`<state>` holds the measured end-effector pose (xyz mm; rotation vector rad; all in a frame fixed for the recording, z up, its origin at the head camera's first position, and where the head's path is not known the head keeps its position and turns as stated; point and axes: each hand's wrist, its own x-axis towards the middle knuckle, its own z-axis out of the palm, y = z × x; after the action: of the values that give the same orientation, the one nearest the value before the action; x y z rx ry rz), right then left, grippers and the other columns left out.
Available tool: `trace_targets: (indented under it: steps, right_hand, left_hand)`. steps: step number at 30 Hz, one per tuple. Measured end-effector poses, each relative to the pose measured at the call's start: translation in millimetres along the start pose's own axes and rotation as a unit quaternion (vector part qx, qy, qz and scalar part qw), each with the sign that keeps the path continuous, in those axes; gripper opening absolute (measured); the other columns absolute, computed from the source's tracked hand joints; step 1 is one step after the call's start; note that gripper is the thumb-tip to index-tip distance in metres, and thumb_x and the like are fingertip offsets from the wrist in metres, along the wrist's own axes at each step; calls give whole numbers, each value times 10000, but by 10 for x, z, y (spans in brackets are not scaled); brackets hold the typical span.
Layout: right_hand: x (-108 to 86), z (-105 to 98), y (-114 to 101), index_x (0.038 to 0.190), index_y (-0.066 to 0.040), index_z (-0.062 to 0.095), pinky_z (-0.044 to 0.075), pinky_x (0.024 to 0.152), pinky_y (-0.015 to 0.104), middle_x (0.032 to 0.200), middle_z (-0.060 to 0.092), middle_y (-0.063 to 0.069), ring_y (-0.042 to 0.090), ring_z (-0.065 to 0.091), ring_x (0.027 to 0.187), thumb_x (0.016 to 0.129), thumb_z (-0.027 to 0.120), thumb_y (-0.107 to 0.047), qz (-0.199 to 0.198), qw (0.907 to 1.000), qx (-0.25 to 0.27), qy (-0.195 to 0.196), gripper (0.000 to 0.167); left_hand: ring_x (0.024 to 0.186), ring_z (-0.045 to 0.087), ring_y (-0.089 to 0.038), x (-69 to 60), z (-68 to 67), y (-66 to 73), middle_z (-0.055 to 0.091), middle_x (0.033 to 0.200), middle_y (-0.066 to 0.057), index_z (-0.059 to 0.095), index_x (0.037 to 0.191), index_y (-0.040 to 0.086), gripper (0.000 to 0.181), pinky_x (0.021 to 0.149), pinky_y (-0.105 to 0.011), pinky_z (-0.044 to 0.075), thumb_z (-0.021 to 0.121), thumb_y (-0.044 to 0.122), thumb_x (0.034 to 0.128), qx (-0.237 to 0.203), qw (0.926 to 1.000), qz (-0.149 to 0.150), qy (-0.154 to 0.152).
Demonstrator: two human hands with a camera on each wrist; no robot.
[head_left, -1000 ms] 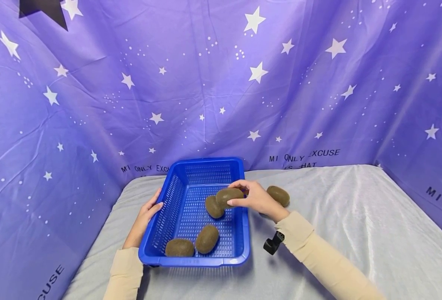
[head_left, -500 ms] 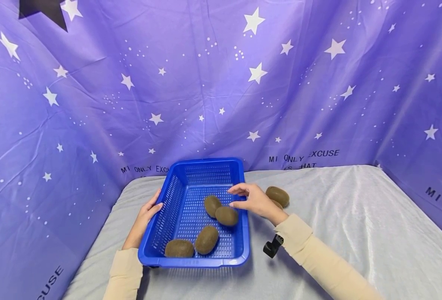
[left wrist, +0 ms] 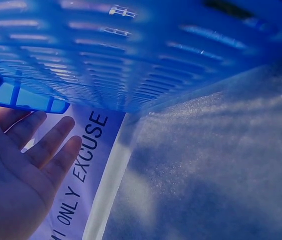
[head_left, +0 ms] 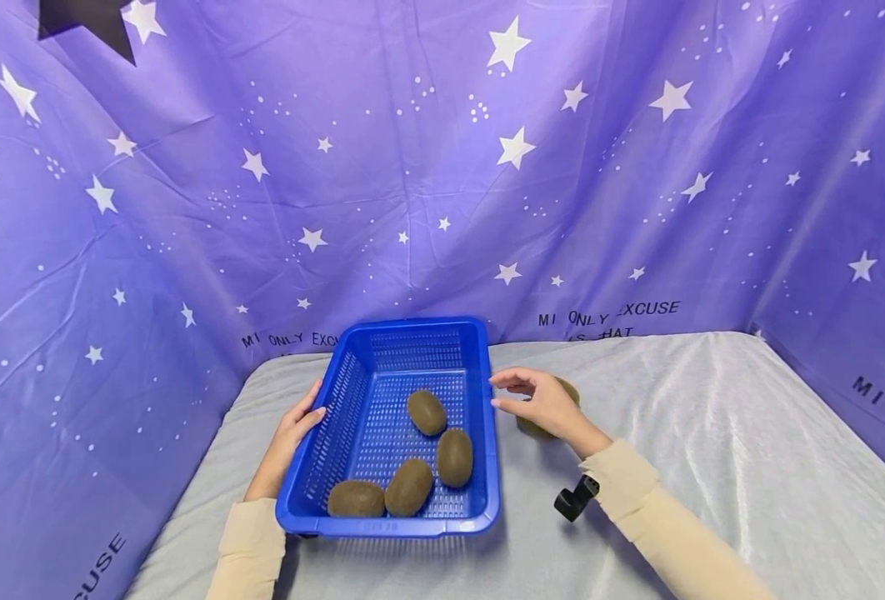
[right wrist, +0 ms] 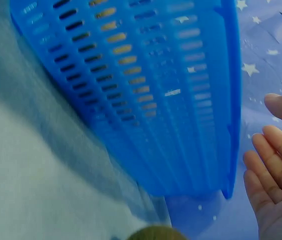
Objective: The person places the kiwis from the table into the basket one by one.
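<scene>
A blue plastic basket (head_left: 492,467) with slotted walls holds several brown kiwis, among them one kiwi (head_left: 454,458) near its right wall and another (head_left: 426,412) farther back. At the basket's left rim, my left hand (head_left: 290,433) holds on, thumb over the edge and fingers outside; the left wrist view shows those fingers (left wrist: 56,142) nearly straight beneath the rim. My right hand (head_left: 543,404) hovers just outside the right rim, holding nothing, thumb and fingers apart. Behind and below it lie kiwis (head_left: 568,390) on the cloth, partly hidden by the hand.
A pale grey cloth (head_left: 675,433) covers the table. Purple curtains (head_left: 442,167) with white stars hang behind and at both sides. In the right wrist view, a kiwi (right wrist: 156,234) shows at the bottom edge, beside the basket's outer wall.
My right hand has let go of a kiwi inside the basket and moved right, out past the rim. That kiwi has rolled toward the near side. My left hand stays put.
</scene>
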<state>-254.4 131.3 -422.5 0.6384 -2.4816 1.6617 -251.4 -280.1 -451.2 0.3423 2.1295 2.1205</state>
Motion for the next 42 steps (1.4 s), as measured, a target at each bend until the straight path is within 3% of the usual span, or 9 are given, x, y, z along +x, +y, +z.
trace_targets:
  steps: [5,9,16,22,28,33,37,42]
  right_hand:
    - [-40,-120,127,1116,14,651,454,937,438,1132,653,158,338,591,1054,820,734,-157,16,9998,28,195,352]
    - [-75,-208,230,1124,35,637,469,925,388,1142,640,193,328,600,1038,839,713,-136,96,9993,79,353,341]
    - [-114,-342,408,1125,73,616,479,816,181,1075,651,229,136,640,913,847,697,-97,242,9974,259,630,335]
    - [-137,-403,530,1138,99,602,474,790,156,1072,639,257,36,616,855,843,703,-114,461,9943,543,795,377]
    - [-168,-437,630,1156,96,591,451,833,136,1137,612,273,163,619,972,847,692,-97,602,9906,463,1140,378]
    - [-181,-461,703,1194,87,569,432,942,246,1195,584,264,349,550,1097,848,685,-84,747,9879,282,1331,403]
    - [-181,-474,775,1207,91,561,409,981,303,1231,564,263,365,516,1131,844,687,-67,854,9847,372,1475,416]
    - [-186,-479,837,1222,81,555,406,923,205,1242,555,256,323,505,1120,838,696,-76,951,9808,406,1652,438]
  left_hand:
    - [1103,530,-83,-4,-4,-11,174,1544,-172,123,1525,128,593,837,-281,508,419,187,1014,65,10000,15,33]
    - [1077,544,-86,-5,-9,-13,186,1534,-190,125,1523,118,589,820,-278,514,416,172,1014,68,9999,46,64]
    - [1076,545,-89,-9,-13,-14,186,1534,-185,108,1522,100,594,823,-281,515,410,169,1015,49,10000,11,64]
    - [1095,535,-78,-32,-19,-7,180,1541,-164,109,1525,123,601,836,-280,507,418,183,1013,1,9999,-92,81]
    - [1094,538,-86,-27,-12,2,180,1544,-151,114,1527,145,604,832,-284,509,425,191,1010,-14,9999,-136,75]
    - [1071,549,-89,-16,-1,9,187,1539,-165,109,1525,125,604,812,-292,518,420,175,1010,31,9999,-113,109]
    - [1099,532,-87,-12,5,21,180,1544,-156,105,1526,128,601,828,-288,512,415,182,1013,77,9999,-77,60]
    - [1110,527,-117,-11,9,32,184,1542,-161,94,1527,132,603,828,-301,514,409,186,1016,-7,10000,-85,14]
